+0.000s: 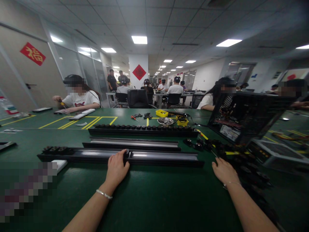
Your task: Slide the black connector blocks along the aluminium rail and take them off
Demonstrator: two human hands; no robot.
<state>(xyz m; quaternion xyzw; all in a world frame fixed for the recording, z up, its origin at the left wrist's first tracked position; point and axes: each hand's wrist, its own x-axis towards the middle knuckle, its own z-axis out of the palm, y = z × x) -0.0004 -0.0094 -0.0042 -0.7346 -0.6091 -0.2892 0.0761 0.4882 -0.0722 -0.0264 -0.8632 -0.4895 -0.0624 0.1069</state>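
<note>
My left hand point(117, 168) reaches to a long black rail point(164, 157) with a shiny metal inner face. Its fingers are closed around a small black block-shaped part point(128, 153) in the rail's channel. At the rail's left end sit a few similar dark parts point(55, 149). My right hand point(226, 171) is farther right, beside a heap of loose black parts point(251, 167). From its closed fingertips points a thin metal rod point(213, 153); the rest of it is hidden in the hand.
Behind lie a second rail point(135, 144) and a rail filled with black parts point(145, 130). A yellow tray point(162, 113), a metal dish point(165, 121) and a red screwdriver point(134, 118) are farther back. An open computer case point(241, 116) stands right. A person point(82, 96) works opposite.
</note>
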